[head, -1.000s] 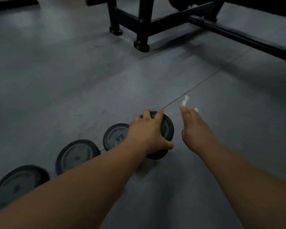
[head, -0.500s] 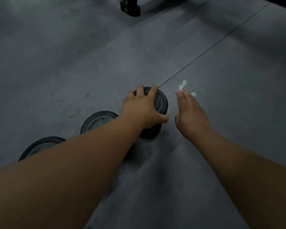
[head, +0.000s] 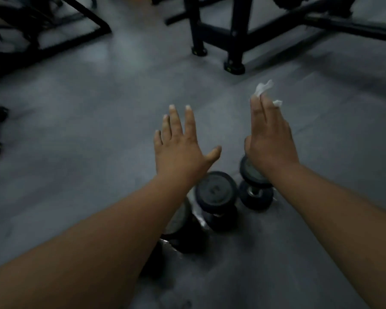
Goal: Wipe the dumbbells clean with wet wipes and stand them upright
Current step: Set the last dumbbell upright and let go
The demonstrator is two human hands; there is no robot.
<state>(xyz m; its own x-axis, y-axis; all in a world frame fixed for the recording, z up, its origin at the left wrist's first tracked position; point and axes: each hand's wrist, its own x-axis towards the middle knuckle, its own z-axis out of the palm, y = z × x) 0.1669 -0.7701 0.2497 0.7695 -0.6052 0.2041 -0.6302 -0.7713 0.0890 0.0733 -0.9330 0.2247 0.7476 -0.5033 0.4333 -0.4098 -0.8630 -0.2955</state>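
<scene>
**Left hand off the end dumbbell, and the row stands**

My left hand [head: 181, 150] has let go. Half a second ago it was clamped over the top plate of the end dumbbell [head: 249, 173]. Now it hangs released above the floor [head: 87, 134], fingers spread and straight, thumb out toward 3 o'clock, touching nothing. My right hand [head: 271, 141] has kept the wipe [head: 264, 87]. The white scrap pokes out past my fingertips at 12 o'clock of that hand, just as before. My fingers look nearly straight and my thumb is hidden, so I can say I am holding it but not exactly how.

The dumbbells [head: 215, 190] now sit at 6 o'clock of both hands, low in my view. My head has lifted, and the black gym frame [head: 234, 41] is back at 12 o'clock. The dumbbells stand on end in a close row running from 4 o'clock toward 7 o'clock. The end one is partly under my right wrist, the next stands between my arms with its round face up, and another is mostly covered by my left forearm. None leans that I can see, though the picture is dim and blurred.

I judge that the end dumbbell stays up without my hand, so the standing step for it is done. I cannot tell from here whether more dumbbells wait elsewhere. With the wipe in hand I am ready if they do.
</scene>
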